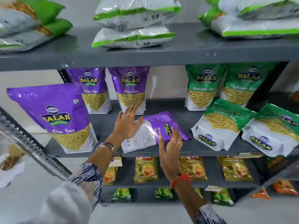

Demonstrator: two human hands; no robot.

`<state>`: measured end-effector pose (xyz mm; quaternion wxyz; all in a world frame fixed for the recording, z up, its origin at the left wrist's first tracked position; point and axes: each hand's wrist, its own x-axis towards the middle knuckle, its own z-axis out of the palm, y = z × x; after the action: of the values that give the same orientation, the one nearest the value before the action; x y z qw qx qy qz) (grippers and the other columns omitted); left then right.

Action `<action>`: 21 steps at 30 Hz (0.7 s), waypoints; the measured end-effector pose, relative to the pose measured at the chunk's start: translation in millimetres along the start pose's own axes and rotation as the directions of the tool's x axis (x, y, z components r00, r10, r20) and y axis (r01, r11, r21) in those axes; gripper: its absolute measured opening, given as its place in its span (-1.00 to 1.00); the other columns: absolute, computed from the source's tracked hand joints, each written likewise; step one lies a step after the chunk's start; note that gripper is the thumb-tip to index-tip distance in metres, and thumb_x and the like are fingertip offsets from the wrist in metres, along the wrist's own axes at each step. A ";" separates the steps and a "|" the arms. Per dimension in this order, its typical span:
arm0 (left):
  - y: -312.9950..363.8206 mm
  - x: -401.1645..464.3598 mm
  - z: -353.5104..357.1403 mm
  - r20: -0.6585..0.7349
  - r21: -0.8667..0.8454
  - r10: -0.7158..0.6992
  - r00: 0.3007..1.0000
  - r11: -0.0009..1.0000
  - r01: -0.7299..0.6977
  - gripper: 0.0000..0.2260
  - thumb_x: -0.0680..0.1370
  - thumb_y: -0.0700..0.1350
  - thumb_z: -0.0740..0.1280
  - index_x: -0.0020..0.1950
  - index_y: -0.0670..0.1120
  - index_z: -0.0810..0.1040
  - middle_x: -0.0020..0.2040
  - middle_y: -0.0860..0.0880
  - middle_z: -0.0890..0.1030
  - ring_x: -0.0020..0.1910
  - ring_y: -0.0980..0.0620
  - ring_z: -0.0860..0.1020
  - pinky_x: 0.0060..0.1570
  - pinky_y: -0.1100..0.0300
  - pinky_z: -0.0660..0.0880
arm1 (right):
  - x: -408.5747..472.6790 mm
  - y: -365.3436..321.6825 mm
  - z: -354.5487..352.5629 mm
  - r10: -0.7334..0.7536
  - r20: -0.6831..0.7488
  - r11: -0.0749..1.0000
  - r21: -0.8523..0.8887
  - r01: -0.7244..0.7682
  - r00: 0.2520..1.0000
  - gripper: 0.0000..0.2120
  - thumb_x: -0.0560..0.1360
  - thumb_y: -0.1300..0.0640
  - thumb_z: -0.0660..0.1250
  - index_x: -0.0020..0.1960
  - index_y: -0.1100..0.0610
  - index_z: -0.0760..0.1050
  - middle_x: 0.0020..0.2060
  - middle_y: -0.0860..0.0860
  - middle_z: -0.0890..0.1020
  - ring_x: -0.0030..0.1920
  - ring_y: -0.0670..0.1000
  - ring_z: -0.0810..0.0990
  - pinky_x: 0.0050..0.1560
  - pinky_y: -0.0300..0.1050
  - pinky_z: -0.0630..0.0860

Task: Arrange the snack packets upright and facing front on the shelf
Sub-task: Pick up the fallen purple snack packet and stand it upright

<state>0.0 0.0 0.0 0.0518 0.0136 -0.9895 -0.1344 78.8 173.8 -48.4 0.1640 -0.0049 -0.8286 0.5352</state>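
i see a purple aloo sev packet lying flat on the middle shelf, near the centre of its front edge, its back panel partly up and its top pointing toward the right end. my left hand rests on the packet's left edge with fingers spread and released, the fingertips touching the base of an upright purple packet at the back edge. my right hand lies on the packet's front side, fingers loose, not clenched. another upright purple packet stands beside that one, and a large purple packet stands at the front left corner. two green ratlami sev packets lie tilted toward the right front corner.
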 end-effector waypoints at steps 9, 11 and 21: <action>-1.3 68.8 12.2 0.449 -0.223 -0.132 0.884 0.941 0.254 -0.57 0.55 0.11 0.12 -0.05 -0.23 0.56 -0.07 -0.20 0.60 -0.04 -0.17 0.55 0.00 0.06 0.45 | 19.2 5.9 41.8 0.713 0.039 0.536 0.613 -0.581 0.700 -0.83 0.53 0.17 0.28 0.01 0.21 0.32 -0.08 0.20 0.52 -0.13 0.09 0.50 -0.10 0.07 0.53; -0.7 78.6 18.5 0.432 -0.245 -0.146 0.890 0.931 0.271 -0.69 0.54 -0.01 0.20 -0.35 -0.15 0.45 -0.33 -0.11 0.49 -0.32 -0.04 0.47 -0.25 0.15 0.37 | 23.1 8.8 40.8 0.752 0.035 0.487 0.644 -0.590 0.658 -0.86 0.52 0.23 0.28 0.02 0.25 0.37 -0.03 0.24 0.54 -0.09 0.12 0.53 -0.18 -0.03 0.53; -14.1 51.6 7.0 0.325 -0.519 -0.262 0.909 0.754 0.403 -0.94 0.43 -0.24 0.36 -0.23 -0.21 0.53 -0.33 -0.14 0.51 -0.32 -0.05 0.47 -0.23 0.14 0.39 | 29.1 13.6 10.9 0.708 0.257 0.389 0.635 -0.667 0.657 -0.86 0.53 0.36 0.20 0.04 0.33 0.48 0.03 0.27 0.55 -0.03 0.18 0.56 0.09 0.14 0.54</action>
<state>-51.9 -13.8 -5.3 -0.0875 0.1586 -0.8825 -0.4341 45.9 175.3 -56.7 -0.0596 -0.3009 -0.4867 0.8179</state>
